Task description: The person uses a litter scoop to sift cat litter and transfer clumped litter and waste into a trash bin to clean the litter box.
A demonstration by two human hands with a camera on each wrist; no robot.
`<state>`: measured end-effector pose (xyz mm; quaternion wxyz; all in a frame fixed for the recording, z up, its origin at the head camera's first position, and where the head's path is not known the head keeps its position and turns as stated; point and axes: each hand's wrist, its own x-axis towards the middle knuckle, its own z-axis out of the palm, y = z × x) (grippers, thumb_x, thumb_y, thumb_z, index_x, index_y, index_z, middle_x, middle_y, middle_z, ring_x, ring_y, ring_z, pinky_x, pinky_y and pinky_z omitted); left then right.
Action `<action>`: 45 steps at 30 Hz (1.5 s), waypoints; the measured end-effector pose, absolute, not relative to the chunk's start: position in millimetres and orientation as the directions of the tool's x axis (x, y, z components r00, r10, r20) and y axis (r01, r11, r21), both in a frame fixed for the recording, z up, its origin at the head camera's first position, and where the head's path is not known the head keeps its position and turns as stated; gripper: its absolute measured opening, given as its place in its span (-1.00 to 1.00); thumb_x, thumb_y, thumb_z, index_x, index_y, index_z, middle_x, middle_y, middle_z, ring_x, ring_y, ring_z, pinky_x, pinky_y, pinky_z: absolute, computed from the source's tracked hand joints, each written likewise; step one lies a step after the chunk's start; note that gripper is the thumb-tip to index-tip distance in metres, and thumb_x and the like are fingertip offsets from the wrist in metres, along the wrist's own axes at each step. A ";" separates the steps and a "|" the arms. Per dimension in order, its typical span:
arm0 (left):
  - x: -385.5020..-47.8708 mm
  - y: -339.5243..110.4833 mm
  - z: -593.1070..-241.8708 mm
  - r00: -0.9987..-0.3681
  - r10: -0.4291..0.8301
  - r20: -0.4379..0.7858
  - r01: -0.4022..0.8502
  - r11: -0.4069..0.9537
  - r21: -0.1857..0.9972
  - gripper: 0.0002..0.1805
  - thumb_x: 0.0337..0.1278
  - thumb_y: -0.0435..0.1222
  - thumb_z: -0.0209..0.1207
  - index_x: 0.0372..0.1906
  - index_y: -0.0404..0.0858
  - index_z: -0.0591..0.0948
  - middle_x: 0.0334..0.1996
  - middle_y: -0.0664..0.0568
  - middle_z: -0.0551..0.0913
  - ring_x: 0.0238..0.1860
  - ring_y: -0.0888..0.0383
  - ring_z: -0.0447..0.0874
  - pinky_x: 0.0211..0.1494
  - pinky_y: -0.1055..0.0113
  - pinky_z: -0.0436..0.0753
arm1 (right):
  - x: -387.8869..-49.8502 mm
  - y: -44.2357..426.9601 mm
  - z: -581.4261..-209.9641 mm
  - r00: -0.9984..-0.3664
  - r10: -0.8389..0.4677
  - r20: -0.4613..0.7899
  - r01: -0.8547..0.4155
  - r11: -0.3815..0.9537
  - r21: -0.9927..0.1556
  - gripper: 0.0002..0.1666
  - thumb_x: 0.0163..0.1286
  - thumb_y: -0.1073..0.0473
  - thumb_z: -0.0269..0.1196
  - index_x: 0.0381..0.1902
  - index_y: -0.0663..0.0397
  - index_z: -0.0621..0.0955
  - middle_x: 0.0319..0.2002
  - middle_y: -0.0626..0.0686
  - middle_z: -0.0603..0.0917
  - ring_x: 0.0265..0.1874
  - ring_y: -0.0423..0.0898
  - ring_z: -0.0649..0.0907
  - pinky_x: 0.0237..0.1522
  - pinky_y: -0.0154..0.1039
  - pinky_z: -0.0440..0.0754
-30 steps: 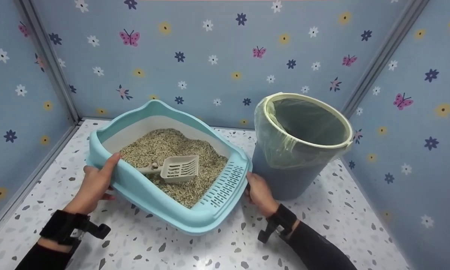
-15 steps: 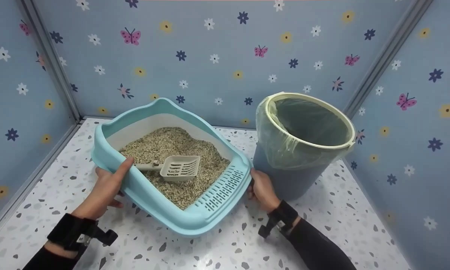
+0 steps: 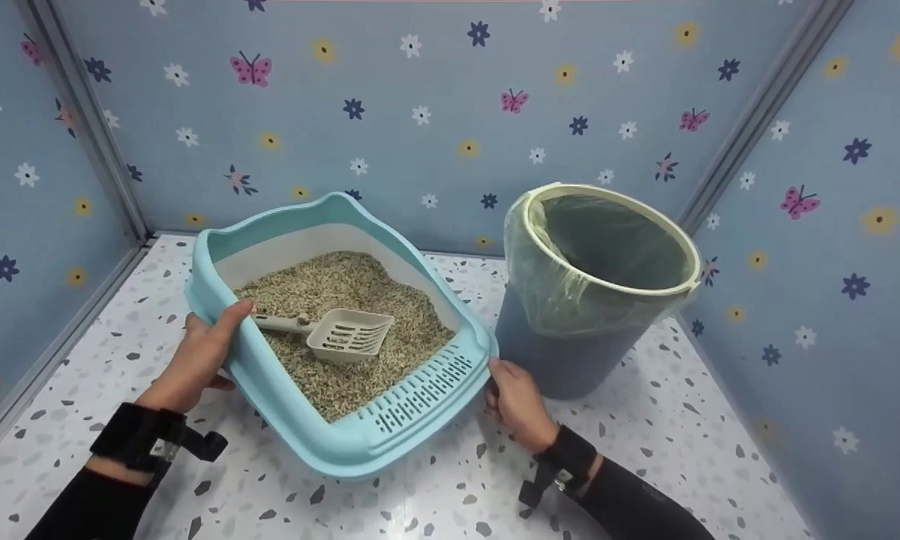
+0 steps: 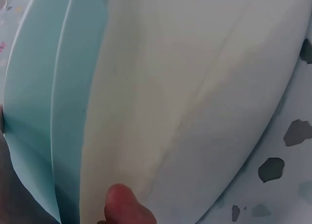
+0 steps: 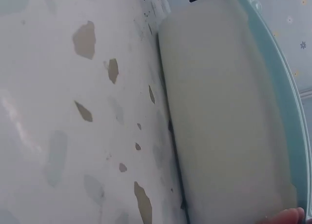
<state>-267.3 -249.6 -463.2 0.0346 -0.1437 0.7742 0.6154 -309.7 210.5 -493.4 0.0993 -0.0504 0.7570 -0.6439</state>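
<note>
A light-blue and white litter box (image 3: 427, 407) stands tilted across the view, holding grainy brown litter (image 3: 330, 277). A beige slotted litter scoop (image 3: 349, 335) lies on the litter, its handle toward the left wall. My left hand (image 3: 195, 358) grips the left rim, thumb over the top; a fingertip (image 4: 126, 207) shows against the white outer wall in the left wrist view. My right hand (image 3: 521, 405) pinches the rim at the right front corner, thumb on top, other fingers partly hidden below. Fingertips (image 5: 287, 217) show under the blue rim in the right wrist view.
A blue-grey trash bin (image 3: 562, 360) lined with a pale yellow-green bag (image 3: 570, 300) stands just right of the box. Flower-patterned walls (image 3: 420, 90) enclose the speckled white surface (image 3: 630, 465) at the back and both sides.
The litter box has turned clockwise, its perforated front end swinging left and toward me. The scoop has turned with it. Both hands keep their hold, and the bin stays in place.
</note>
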 end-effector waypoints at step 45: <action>-265.7 -251.7 -480.4 -1.000 0.015 0.011 0.015 0.243 0.970 0.01 0.76 0.14 0.06 0.84 0.04 -0.34 0.34 -0.53 0.44 0.01 -0.29 0.78 -0.20 0.01 0.82 | -322.5 220.2 -492.9 -0.908 -0.409 -0.092 0.017 0.185 -0.983 -0.50 0.91 -0.03 -0.10 0.08 0.23 0.63 -0.51 -0.09 0.50 -0.59 -0.21 0.44 -0.52 -0.36 0.39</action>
